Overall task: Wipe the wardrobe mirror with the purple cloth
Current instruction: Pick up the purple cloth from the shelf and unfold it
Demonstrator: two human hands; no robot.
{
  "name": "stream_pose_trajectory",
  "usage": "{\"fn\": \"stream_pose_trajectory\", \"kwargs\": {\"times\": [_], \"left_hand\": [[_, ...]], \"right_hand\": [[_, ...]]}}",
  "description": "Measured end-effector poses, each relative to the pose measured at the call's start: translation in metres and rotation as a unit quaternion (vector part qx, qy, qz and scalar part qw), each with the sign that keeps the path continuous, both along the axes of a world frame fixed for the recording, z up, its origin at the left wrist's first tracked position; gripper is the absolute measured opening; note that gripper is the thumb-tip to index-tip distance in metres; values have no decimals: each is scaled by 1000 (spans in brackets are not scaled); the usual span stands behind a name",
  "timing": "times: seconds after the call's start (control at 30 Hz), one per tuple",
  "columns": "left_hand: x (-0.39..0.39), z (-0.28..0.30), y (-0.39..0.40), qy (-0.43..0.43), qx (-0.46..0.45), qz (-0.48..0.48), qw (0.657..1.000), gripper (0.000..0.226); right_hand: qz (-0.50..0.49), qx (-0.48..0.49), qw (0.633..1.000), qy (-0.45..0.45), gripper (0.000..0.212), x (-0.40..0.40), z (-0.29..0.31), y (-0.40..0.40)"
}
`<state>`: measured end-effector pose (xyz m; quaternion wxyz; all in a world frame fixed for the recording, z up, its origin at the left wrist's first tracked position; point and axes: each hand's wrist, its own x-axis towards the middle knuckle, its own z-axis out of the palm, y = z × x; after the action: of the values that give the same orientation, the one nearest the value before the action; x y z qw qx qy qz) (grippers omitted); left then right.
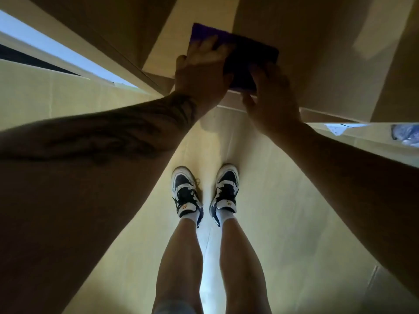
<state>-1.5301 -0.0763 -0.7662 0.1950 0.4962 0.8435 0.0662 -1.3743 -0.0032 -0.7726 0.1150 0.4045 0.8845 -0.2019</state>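
The purple cloth is a dark folded rectangle held low in front of the wardrobe. My left hand grips its left edge with fingers spread over the top. My right hand holds its lower right corner from beneath. The wardrobe front behind the cloth looks like flat tan panels; I cannot tell which part is the mirror. Both forearms reach forward from the frame's sides.
My two feet in black-and-white sneakers stand on a pale yellowish floor, close to the wardrobe base. A bright window strip runs along the upper left. A bluish object lies at the right edge.
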Motion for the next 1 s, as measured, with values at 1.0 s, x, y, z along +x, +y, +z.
{"fn": "stream_pose_trajectory", "kwargs": {"times": [1.0], "left_hand": [[25, 380, -77, -280, 219, 18, 935, 15]], "right_hand": [[-192, -113, 949, 223, 16, 25, 358, -86]]}}
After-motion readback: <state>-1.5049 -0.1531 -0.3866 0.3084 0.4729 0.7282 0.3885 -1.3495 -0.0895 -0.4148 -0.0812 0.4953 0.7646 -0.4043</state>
